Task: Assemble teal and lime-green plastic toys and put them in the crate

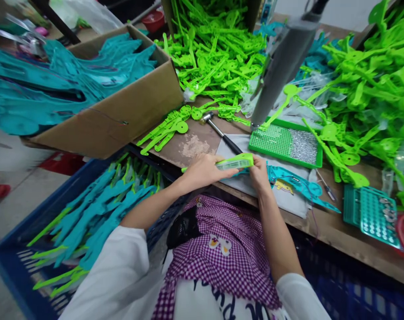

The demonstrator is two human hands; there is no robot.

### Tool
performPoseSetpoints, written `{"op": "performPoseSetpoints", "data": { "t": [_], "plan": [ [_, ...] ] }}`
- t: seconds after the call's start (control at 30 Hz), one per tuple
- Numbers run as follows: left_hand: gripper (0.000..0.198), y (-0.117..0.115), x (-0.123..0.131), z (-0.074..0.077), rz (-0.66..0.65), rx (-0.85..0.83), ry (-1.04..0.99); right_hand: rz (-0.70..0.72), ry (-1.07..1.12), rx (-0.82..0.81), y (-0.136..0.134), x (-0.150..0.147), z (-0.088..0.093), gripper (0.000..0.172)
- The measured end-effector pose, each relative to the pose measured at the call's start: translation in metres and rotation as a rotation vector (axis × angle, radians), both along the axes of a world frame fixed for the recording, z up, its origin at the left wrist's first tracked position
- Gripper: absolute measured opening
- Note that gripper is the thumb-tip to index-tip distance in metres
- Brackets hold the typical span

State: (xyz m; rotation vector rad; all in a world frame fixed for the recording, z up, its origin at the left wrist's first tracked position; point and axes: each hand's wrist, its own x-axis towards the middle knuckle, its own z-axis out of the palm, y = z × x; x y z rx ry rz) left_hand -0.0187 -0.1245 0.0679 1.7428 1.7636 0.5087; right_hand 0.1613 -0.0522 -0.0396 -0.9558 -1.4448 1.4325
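Observation:
My left hand (203,171) is closed around a bright green plastic piece (233,162) held over the front edge of the wooden table (325,224). My right hand (259,174) pinches the right end of the same green piece. Just right of my right hand a teal plastic piece (297,184) lies on a grey cloth (288,200). A small hammer (218,131) lies just beyond my hands, its head to the left.
A green perforated tray (271,140) holds small metal parts. A teal tray (371,213) sits at right. Green plastic pieces pile at the back (218,53) and right (375,93). A cardboard box (122,111) holds teal parts. A blue crate (9,260) at left holds assembled pieces. A grey tool (282,62) hangs above.

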Motion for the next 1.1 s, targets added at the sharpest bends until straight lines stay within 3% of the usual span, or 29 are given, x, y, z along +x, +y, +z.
{"op": "performPoseSetpoints", "data": {
  "t": [0.2, 0.47, 0.8, 0.97, 1.1],
  "plan": [
    [0.047, 0.001, -0.002, 0.003, 0.016, -0.051, 0.007, 0.063, -0.011, -0.042, 0.001, 0.001, 0.002, 0.021],
    [0.048, 0.000, 0.000, 0.001, -0.024, 0.021, 0.067, 0.038, -0.044, -0.032, 0.000, 0.002, 0.003, 0.024],
    [0.045, -0.004, 0.000, 0.007, -0.070, 0.020, 0.139, 0.069, -0.059, -0.025, 0.000, 0.002, 0.003, 0.015],
    [0.045, 0.004, -0.017, 0.003, -0.219, 0.106, 0.112, 0.018, -0.064, 0.035, 0.000, 0.011, 0.011, 0.018],
    [0.042, 0.011, -0.046, -0.018, -0.378, 0.357, 0.258, 0.029, -0.099, 0.164, -0.005, 0.018, 0.030, 0.016]
  ]
}}
